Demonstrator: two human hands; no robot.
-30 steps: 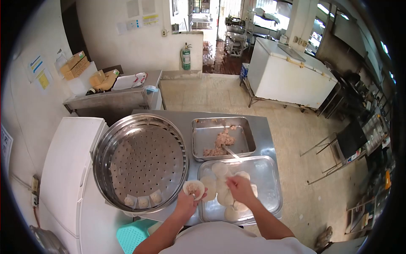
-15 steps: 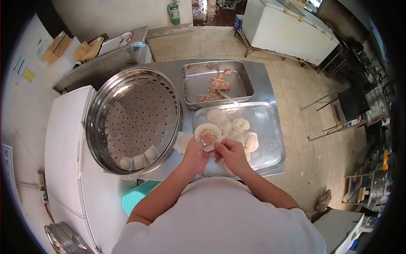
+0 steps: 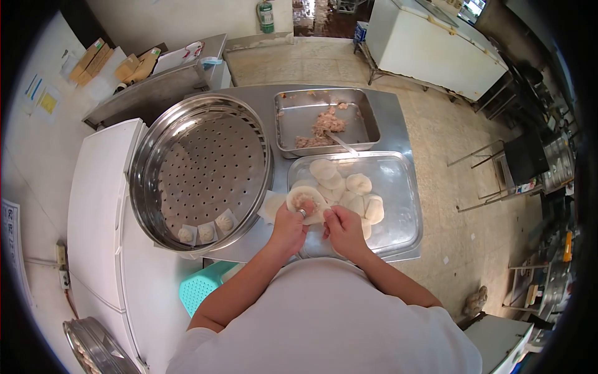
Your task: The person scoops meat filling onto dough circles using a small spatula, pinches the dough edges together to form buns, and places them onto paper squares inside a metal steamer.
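Here's the left hand point(image 3: 290, 230), half-curled, cupping a round, flat, cream-white dough wrapper point(image 3: 316, 214) with pink minced filling point(image 3: 305, 202) in its middle, thumb up by the meat. And the right hand point(image 3: 344, 230), almost closed, pinches that wrapper's right edge between thumb and fingers! It's all happening above the left edge of a shallow, silver metal tray point(image 3: 395, 206), where more pale dough discs point(image 3: 359, 184) overlap. That tray sits at the near right corner of the grey steel tabletop point(image 3: 389, 118). Toward the far edge, a deep rectangular metal pan point(image 3: 293, 118) carries pink mince point(image 3: 328, 123). Over left, a round, perforated steel steamer point(image 3: 208, 162) holds three small white buns point(image 3: 205, 233) along its near rim.
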